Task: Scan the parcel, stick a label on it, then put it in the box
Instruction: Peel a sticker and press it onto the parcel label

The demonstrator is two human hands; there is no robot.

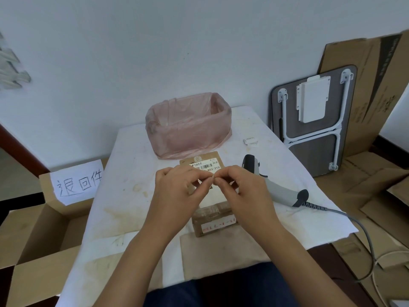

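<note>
A brown cardboard parcel (pixel 212 214) with a printed barcode slip on its far end lies on the white-covered table (pixel 124 196), mostly hidden under my hands. My left hand (pixel 177 189) and my right hand (pixel 239 187) meet just above it, fingertips pinched together on a small white label (pixel 213 177). A grey and black barcode scanner (pixel 272 185) rests on the table right of the parcel, touched by neither hand. An open cardboard box (pixel 44 229) with a handwritten paper sign stands on the floor to the left.
A bin lined with a pink plastic bag (pixel 188 127) sits at the table's far side. A small roll of labels (pixel 250 141) lies right of it. The scanner's cable (pixel 363 235) trails off the right edge. A folded table and flattened cartons lean at the right wall.
</note>
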